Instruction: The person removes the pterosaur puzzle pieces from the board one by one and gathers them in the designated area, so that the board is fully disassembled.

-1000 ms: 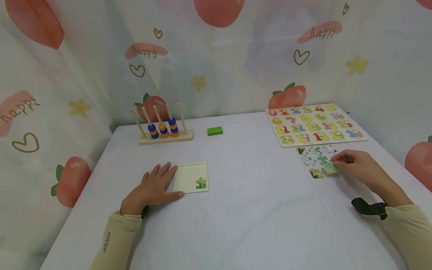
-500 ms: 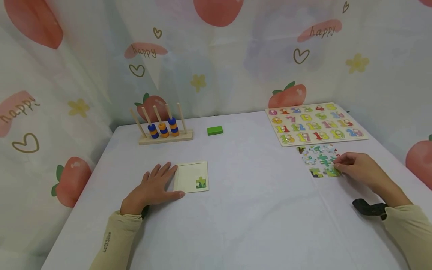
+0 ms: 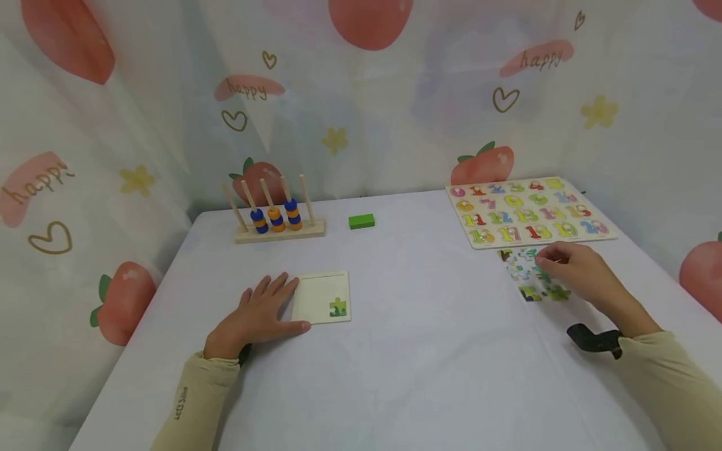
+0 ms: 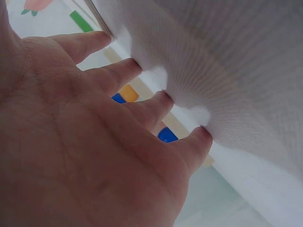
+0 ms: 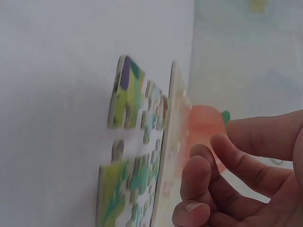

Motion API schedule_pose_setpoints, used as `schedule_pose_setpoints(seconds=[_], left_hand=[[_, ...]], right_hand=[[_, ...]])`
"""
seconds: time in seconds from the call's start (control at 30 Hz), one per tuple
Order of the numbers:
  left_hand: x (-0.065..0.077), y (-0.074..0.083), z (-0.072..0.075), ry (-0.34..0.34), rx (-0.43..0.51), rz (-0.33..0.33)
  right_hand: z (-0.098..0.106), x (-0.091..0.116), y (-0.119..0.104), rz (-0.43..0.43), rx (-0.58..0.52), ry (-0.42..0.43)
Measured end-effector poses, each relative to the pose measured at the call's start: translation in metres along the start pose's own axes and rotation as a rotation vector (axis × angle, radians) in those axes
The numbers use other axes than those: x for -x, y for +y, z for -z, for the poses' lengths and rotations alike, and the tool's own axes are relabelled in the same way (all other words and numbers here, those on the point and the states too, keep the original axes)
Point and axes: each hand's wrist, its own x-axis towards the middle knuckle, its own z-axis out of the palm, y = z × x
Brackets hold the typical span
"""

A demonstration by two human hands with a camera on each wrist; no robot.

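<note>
Head view showed our flat left hand (image 3: pixel 255 315) steadying the square wooden puzzle tray (image 3: pixel 321 297). Our right hand (image 3: pixel 578 270), fingers loosely curled and empty, hovered over the loose jigsaw pieces (image 3: pixel 530 274); we judged pinching one came next.

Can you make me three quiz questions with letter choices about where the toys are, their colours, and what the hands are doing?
1. Where does the single fitted puzzle piece sit in the puzzle tray?
A. near right corner
B. far left corner
C. middle

2. What colour is the block beside the bead abacus?
A. red
B. green
C. blue

3. How does the left hand lie?
A. curled in a fist
B. lifted in the air
C. flat on the table, fingers spread

Answers: 1 A, the green piece fills the tray's near right corner. 2 B, the block is plain green. 3 C, the head view shows straight fingers resting by the tray's left edge.
</note>
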Motion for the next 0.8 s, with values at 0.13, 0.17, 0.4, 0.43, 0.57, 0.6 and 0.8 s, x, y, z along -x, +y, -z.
schedule_pose_setpoints(seconds=[0.13,0.17,0.4,0.43,0.57,0.6,0.8], left_hand=[[-0.002,-0.003,-0.003,0.001,0.005,0.005],[-0.003,-0.004,-0.004,0.001,0.006,0.007],[-0.004,-0.006,-0.005,0.011,0.010,0.000],[-0.003,-0.007,-0.005,0.013,0.012,-0.001],[-0.003,-0.006,-0.003,0.016,0.014,-0.001],[-0.003,-0.006,-0.003,0.017,0.013,-0.003],[-0.004,-0.005,-0.002,-0.002,0.004,0.004]], right_hand=[[-0.011,-0.006,-0.019,0.034,-0.042,-0.026],[-0.014,-0.007,-0.024,0.044,-0.050,-0.032],[-0.034,-0.019,-0.056,0.094,-0.102,-0.089],[-0.037,-0.020,-0.060,0.106,-0.110,-0.096],[-0.051,-0.025,-0.078,0.168,-0.147,-0.128],[-0.054,-0.027,-0.082,0.183,-0.154,-0.135],[-0.073,-0.035,-0.105,0.220,-0.156,-0.166]])
